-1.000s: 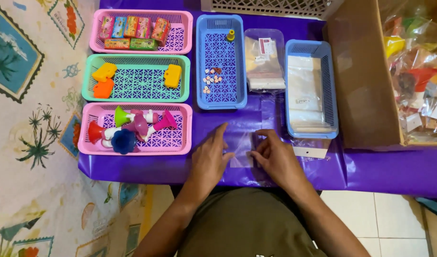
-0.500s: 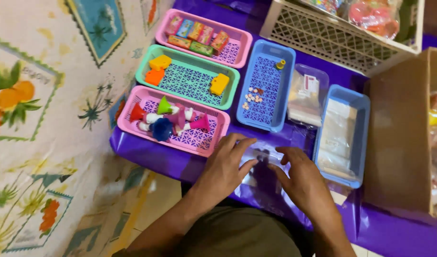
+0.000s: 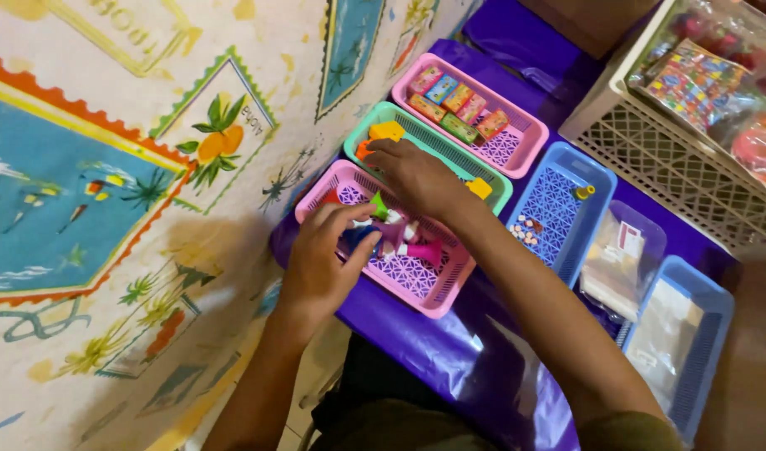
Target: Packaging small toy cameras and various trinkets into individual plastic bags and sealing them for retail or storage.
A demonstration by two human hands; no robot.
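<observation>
My left hand reaches into the near pink basket of small colourful toys. Its forefinger and thumb pinch a blue toy at the basket's left end. My right hand crosses over the same basket, palm down. Its fingertips rest at the left end of the green basket, by an orange block. What lies under the right palm is hidden. A pink toy and a green toy lie between the hands.
A far pink basket holds several small packets. Blue baskets and a clear tub of bags sit to the right on the purple table cover. A white crate stands behind. A patterned cloth hangs on the left.
Both hands left the clear bag near the table's front edge and moved left to the toy baskets. The view swung left and tilted.
</observation>
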